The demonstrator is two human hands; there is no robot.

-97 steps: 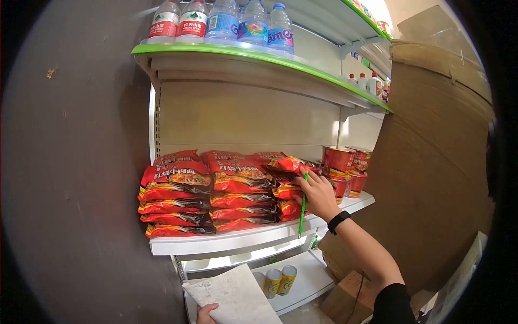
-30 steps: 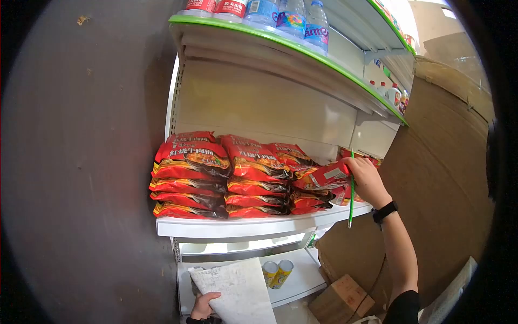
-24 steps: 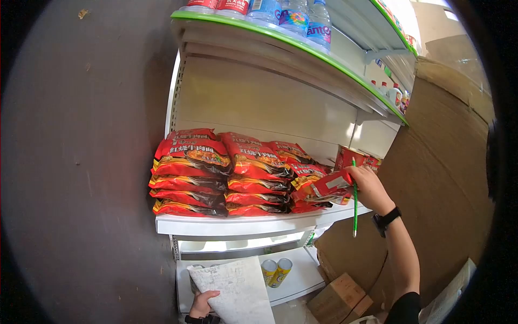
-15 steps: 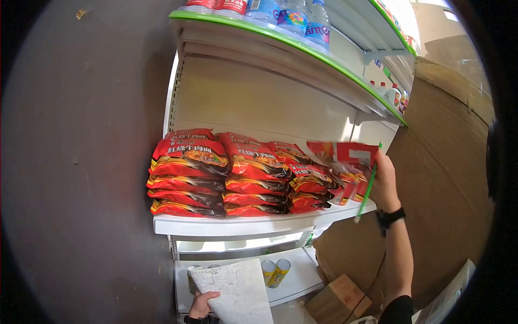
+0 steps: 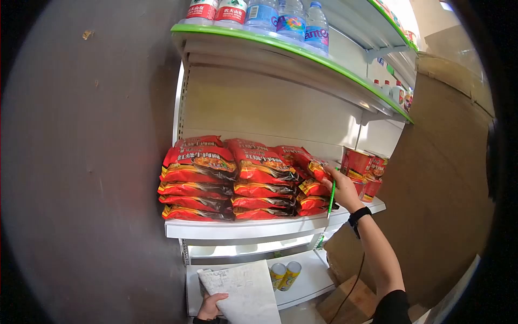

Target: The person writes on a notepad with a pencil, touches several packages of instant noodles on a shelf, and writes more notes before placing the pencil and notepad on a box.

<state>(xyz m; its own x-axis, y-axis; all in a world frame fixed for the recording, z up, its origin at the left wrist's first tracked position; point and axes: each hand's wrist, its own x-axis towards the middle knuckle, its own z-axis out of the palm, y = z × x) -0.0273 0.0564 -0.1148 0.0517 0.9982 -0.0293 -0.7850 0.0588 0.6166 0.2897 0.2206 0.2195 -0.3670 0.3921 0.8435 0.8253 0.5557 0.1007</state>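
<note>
My left hand (image 5: 211, 306) is closed on the edge of folded white paper sheets (image 5: 243, 289) with faint printing, low in the view. My right hand (image 5: 345, 189) has a green pencil (image 5: 332, 200) held in it, pointing down. Its fingers are at the right end of a red instant noodle packet (image 5: 314, 167), which lies tilted on top of the right-hand stack. The fingertips are partly hidden against the packet. Two more stacks of the same packets, a middle stack (image 5: 259, 162) and a left stack (image 5: 199, 162), stand beside it on the white shelf (image 5: 259, 229).
Red noodle cups (image 5: 357, 162) are stacked at the shelf's right end. Water bottles (image 5: 316, 32) stand on the green-edged shelf (image 5: 243, 40) above. Two yellow cans (image 5: 291, 275) sit below. A dark wall (image 5: 91, 162) is at left, cardboard (image 5: 442, 146) at right.
My right hand has moved left and down with the packet, from above the noodle cups to the right-hand stack. The cups now show more fully. The left hand still holds the paper.
</note>
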